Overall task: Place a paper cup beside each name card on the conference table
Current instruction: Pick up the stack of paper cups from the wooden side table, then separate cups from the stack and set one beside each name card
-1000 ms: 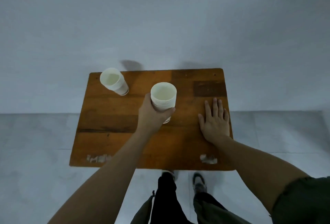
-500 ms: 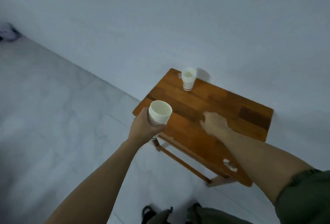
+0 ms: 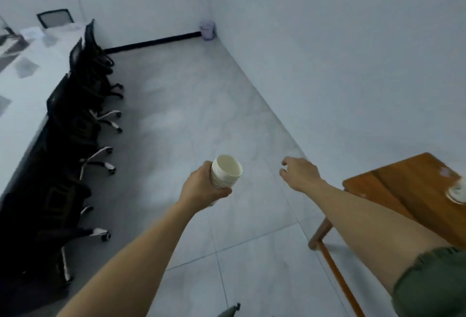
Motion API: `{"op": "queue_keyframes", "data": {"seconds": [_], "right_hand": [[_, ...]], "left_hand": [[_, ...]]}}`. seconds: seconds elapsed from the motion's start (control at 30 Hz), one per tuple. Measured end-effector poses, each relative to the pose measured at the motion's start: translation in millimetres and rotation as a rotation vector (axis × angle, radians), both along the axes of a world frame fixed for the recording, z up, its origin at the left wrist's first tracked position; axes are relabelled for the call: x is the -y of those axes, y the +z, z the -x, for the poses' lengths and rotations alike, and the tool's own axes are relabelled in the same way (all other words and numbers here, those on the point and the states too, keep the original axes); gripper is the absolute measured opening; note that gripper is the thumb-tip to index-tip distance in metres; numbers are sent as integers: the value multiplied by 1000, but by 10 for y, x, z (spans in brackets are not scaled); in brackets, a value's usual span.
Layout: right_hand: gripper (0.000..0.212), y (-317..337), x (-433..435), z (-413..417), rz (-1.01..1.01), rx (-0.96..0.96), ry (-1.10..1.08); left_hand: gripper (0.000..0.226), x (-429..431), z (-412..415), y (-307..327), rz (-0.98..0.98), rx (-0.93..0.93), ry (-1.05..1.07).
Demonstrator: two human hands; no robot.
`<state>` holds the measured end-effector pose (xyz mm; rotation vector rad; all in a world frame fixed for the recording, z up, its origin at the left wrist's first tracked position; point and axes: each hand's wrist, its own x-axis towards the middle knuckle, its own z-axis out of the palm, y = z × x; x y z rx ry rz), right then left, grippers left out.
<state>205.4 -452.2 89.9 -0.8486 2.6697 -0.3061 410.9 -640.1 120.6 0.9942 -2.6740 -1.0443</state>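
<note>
My left hand grips a stack of white paper cups, held upright over the grey floor in the middle of the head view. My right hand hangs in the air to the right of it, fingers loosely curled, holding nothing. A single white cup stands on the small wooden table at the right edge. The long white conference table runs along the far left, with blurred papers on it; I cannot make out name cards.
A row of black office chairs on white-tipped wheels lines the conference table's near side. A small pale bin stands in the far corner. White walls close the right side and back. Grey tiled floor lies between.
The view has swung left, away from the wooden table toward the conference table. My left hand carried the cup stack off the wooden table; my right hand lifted from its top.
</note>
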Motion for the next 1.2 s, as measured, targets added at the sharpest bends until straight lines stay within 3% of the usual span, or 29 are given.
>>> {"op": "queue_keyframes", "data": {"seconds": [0.4, 0.77, 1.2], "right_hand": [[41, 152, 3142, -1119, -6, -68, 547], [28, 132, 5877, -2000, 45, -62, 1003], [26, 184, 7653, -3668, 100, 37, 1374]], "left_hand": [[64, 1865, -1825, -44, 7, 15, 522], [69, 3315, -2638, -13, 7, 20, 939], [61, 4234, -3736, -121, -2, 52, 1264]]}}
